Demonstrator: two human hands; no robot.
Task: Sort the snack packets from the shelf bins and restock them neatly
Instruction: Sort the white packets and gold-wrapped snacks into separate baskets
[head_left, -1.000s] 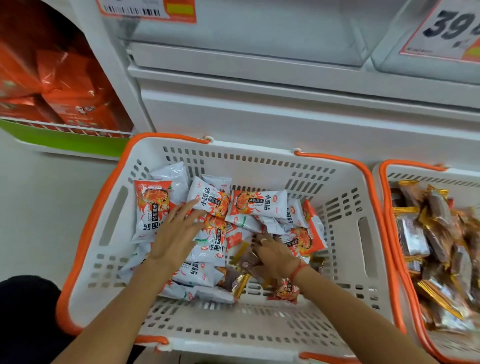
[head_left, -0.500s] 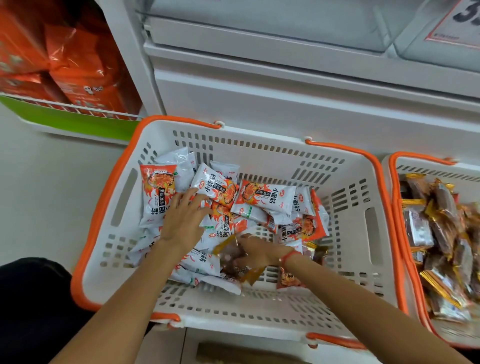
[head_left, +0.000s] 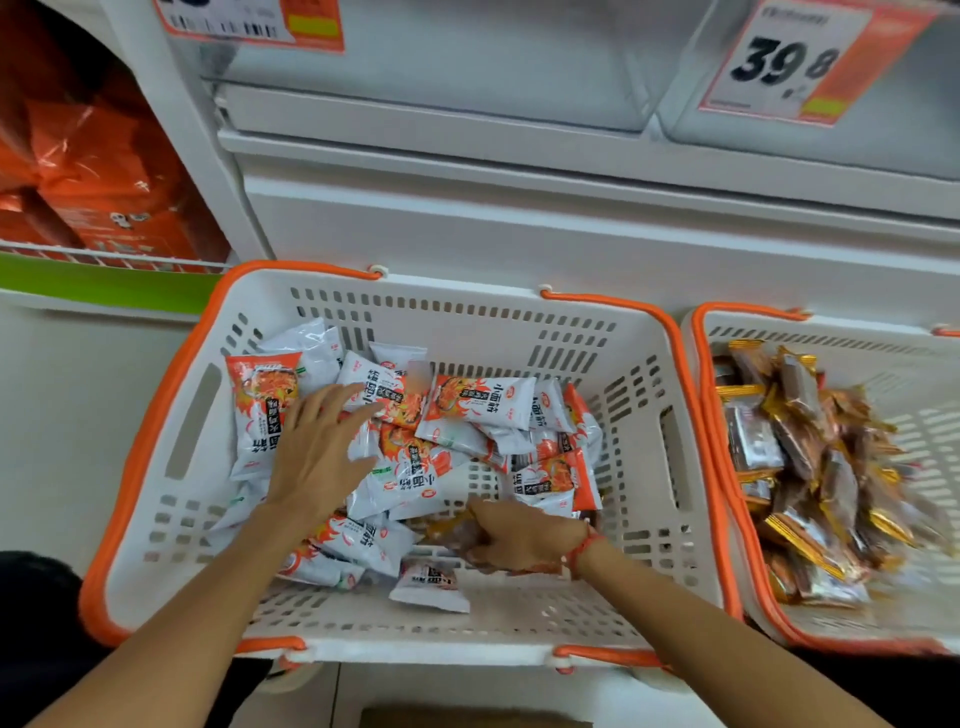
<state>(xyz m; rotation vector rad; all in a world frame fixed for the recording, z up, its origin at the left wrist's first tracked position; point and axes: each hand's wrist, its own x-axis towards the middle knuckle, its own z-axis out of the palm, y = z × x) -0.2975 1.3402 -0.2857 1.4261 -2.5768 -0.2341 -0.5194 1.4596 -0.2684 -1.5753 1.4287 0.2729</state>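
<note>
Snack packets (head_left: 415, 447) are heaped mid-frame in the white basket (head_left: 519, 317). The left hand (head_left: 317, 452) is laid flat over them, fingers straight; brown-gold strays (head_left: 452, 532) are gripped by the right hand (head_left: 519, 538). Sorting seems underway; next, they likely belong in the right-hand basket (head_left: 831, 332).

The right hand (head_left: 519, 543) hides most of the brown packets (head_left: 457, 532) it grips. The picture's right edge cuts off the second basket (head_left: 698, 364), whose gold-edged packets (head_left: 810, 467) blur together. The top edge crops the left price tag (head_left: 249, 23).

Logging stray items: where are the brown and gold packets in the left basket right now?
In the head view they sit low in the white basket, right of centre, gripped by the right hand beside the white and orange packets.
</note>
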